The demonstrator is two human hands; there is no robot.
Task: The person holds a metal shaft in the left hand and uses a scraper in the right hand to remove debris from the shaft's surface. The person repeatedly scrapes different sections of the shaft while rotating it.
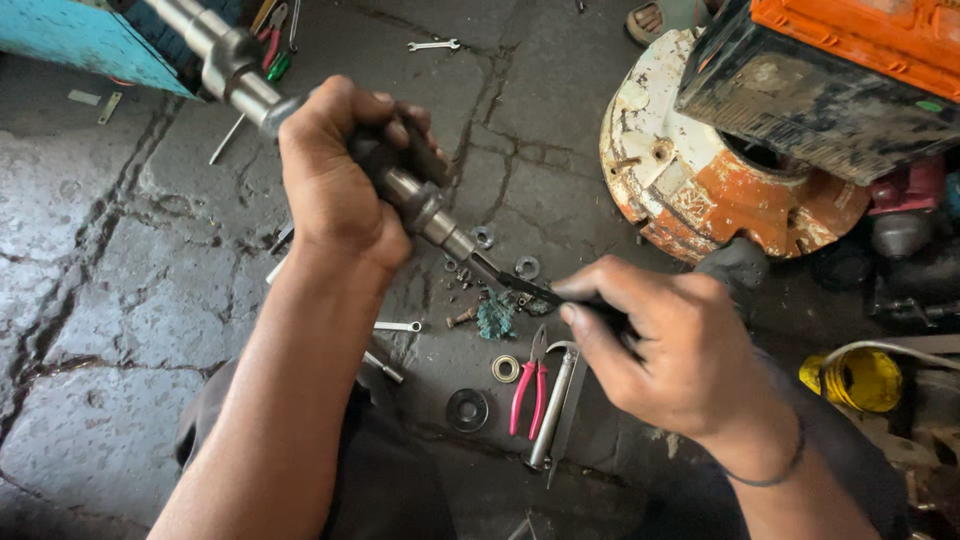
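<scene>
My left hand (335,170) is wrapped around a long stepped metal shaft (240,75) that slants from the upper left down toward the middle. Its thin lower end (470,250) points down and right. My right hand (665,345) pinches a slim dark tool (530,290) whose tip touches the shaft's lower end. Below the two hands, small washers, a nut and a greenish scrap (495,318) lie on the cracked stone floor (110,290).
Red-handled pliers (530,385), a metal rod (552,410), a brass ring (506,369) and a dark disc (467,410) lie on the floor near me. A rusty white-and-orange round casting (690,170) stands at the right under a dark block. A yellow can (865,378) sits far right. Spanners (433,45) lie at the top.
</scene>
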